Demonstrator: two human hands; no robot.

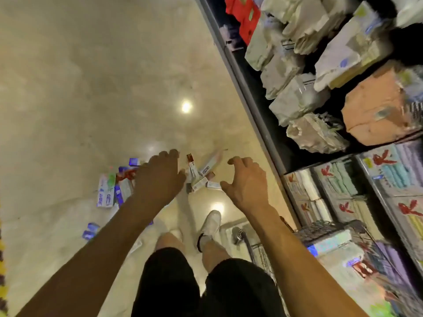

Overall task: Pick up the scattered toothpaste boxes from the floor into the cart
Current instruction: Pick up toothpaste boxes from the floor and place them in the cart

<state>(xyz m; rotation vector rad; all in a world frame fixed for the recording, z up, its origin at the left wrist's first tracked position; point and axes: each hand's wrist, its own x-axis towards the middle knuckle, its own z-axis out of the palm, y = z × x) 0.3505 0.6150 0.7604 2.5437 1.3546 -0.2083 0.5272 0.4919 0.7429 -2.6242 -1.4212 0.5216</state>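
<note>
Nearest, low right behind both wrists: wire cart (263,250), only a corner and handle showing; contents cannot be read, so no count of boxes already in.

Left hand (158,177): fingers (169,154) spread and slack, grasping nothing, held above the floor (68,88). Right hand (246,181): fingers (235,160) curled in an open claw, thumb apart, also empty.

Between the two hands, just past the thumbs: a small heap of red-and-white toothpaste boxes (198,179) lying crossed on the floor, one long pale box (210,164) angled away beyond the fingertips. Neither hand touches them.

Left of the left fingers, partly under that hand: green-and-blue boxes (106,191) flat on the floor. Back toward the left forearm: two small blue boxes (90,231), apart from the rest.

Right of the right fingers and on to the far side: store shelf (320,110) with packaged goods.

Judgement: early or mid task. Several boxes are on the floor, none in hand; picking and carrying back to the cart all remain.
</note>
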